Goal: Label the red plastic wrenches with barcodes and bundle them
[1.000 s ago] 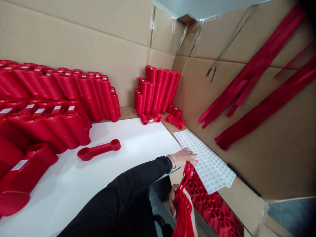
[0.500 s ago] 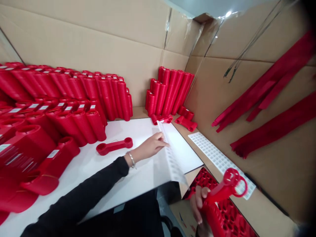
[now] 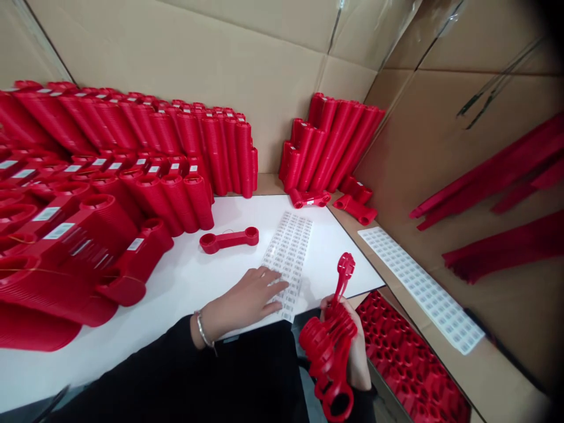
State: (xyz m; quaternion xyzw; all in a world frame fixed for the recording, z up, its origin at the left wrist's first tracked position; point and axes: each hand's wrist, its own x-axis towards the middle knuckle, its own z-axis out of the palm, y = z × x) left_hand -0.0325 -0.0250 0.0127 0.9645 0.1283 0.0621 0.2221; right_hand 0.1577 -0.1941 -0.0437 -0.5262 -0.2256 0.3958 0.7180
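Observation:
My left hand, a bracelet at its wrist, rests with fingers spread on the lower end of a sheet of small printed labels. That sheet lies flat on the white table top. At the lower right, my right hand is wrapped round several red plastic pieces with ringed ends, which hide part of its fingers. One red piece with two round ends lies by itself on the table, left of the sheet.
Stacks of red pieces fill the left and back; another stack leans in the back corner. A second label sheet lies on cardboard at right. Below it is a box of red parts. Red strips hang at right.
The label sheet was lifted at an angle and now lies flat. My left hand has opened and come down onto it. My right hand has brought the red pieces nearer the table edge.

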